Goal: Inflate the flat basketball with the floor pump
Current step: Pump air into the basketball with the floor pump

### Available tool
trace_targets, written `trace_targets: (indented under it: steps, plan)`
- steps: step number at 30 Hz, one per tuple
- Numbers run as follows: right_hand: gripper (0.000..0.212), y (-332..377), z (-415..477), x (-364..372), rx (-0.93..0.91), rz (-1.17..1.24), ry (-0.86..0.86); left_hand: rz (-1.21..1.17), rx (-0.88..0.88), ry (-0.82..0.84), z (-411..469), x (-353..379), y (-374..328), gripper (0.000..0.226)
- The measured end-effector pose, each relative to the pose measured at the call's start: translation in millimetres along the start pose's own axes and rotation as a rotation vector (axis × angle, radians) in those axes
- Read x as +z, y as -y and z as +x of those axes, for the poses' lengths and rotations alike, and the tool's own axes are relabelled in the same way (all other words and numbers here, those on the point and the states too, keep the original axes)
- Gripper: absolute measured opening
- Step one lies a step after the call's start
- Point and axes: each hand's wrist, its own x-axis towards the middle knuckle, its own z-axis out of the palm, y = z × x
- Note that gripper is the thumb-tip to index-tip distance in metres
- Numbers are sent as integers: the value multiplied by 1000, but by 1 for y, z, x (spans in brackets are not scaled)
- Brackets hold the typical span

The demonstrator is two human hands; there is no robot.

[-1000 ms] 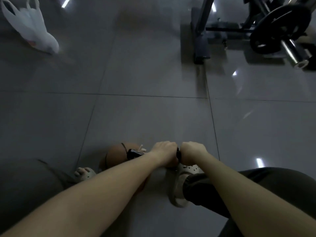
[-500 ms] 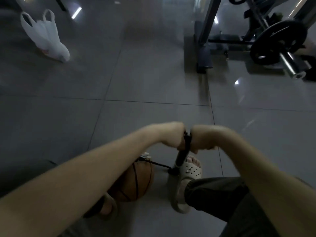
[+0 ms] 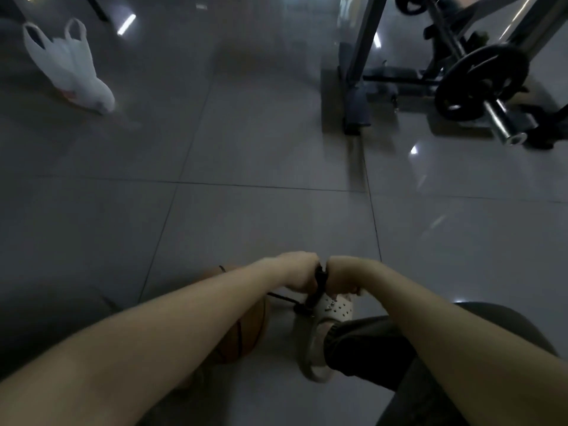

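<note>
Head view, glossy grey floor [image 3: 261, 149], white bag [image 3: 70, 69], weight plate [image 3: 482, 83], basketball [image 3: 246, 333]

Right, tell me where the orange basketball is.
Head view, lower centre: orange basketball on the grey floor, under the left forearm, left of the white clog.

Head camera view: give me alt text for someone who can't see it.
Seen from above, a person's left hand and right hand hold a floor pump handle side by side, a hose running toward a basketball on the floor beside a sandalled foot. A white plastic bag and a barbell lie farther off.
</note>
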Motion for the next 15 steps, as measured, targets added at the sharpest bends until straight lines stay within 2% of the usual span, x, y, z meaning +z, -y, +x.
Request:
trace_targets:
  steps: [4, 6, 11, 15]
  plan:
    - [8, 1, -55, -69, -40, 76, -92, -39, 86, -57, -41, -88, -16, 8]
    - [7, 1, -65, -76, -43, 71, -122, -47, 87, -66, -52, -100, -22, 8]
    - [11, 4, -12, -8, -11, -59, -87, -45, -41, -110, -19, -13, -10, 20]
    - [9, 0, 36, 30, 27, -104, -126, -5, -63, -159, 14, 40, 6, 20]
